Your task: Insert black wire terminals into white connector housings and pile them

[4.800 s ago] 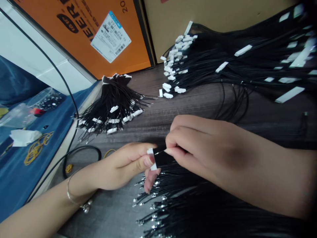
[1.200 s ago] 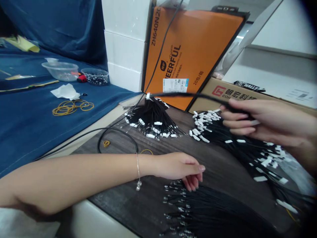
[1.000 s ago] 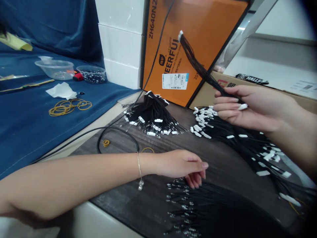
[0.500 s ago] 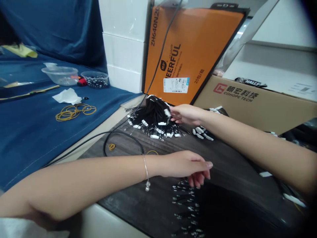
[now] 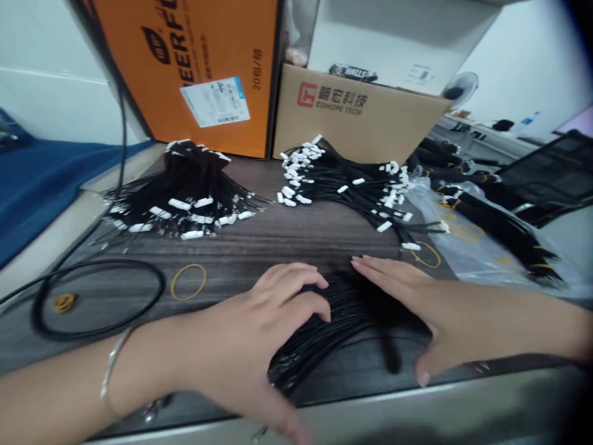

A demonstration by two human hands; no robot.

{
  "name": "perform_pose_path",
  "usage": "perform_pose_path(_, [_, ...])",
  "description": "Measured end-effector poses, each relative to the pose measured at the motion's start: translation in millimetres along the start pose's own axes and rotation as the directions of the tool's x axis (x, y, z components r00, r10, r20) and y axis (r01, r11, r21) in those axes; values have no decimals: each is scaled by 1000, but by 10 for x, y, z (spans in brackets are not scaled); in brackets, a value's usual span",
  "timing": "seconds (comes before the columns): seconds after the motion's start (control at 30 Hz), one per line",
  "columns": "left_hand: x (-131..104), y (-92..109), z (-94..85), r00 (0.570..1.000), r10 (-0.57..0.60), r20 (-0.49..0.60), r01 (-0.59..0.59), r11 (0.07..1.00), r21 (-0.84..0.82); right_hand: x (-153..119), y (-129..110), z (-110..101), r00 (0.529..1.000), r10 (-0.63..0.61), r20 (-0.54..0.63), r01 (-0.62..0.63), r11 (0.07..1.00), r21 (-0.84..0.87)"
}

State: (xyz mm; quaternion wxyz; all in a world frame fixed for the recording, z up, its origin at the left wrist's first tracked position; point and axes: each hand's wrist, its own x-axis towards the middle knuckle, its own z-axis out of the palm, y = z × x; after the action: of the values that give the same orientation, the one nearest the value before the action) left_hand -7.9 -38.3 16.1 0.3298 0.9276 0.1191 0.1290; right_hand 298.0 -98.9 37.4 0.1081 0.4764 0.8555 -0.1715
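Observation:
A bundle of loose black wires [image 5: 328,324] lies near the front edge of the dark wood-grain table. My left hand [image 5: 264,321] is over its left end, fingers bent and spread, thumb apart. Stretched out flat, my right hand [image 5: 403,287] is over the right part of the bundle with its thumb apart; whether its palm touches the wires cannot be seen. Behind my hands are two heaps of black wires with white connectors, a left heap [image 5: 185,185] and a right heap [image 5: 347,173].
An orange carton [image 5: 222,55] and a brown carton [image 5: 370,117] stand behind the heaps. A black cable [image 5: 97,262] loops at the left, near a yellow rubber band [image 5: 188,282]. Tied wire bundles [image 5: 500,232] lie on clear plastic at the right.
The view has turned to the right. My right hand has left the heap of wires with white connectors and come to the front bundle. My left hand has spread over that bundle's left end.

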Motion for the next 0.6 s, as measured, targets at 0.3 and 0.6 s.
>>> perform_pose_path(0.3, [49,-84,159,970,27,243,-131,896,425,-133,46,420,943,24,-333,-2,998,66])
perform_pose_path(0.6, [51,-181,170,981,-109,160,-26,747,664,-249,754,319,891,114,-439,-86,993,84])
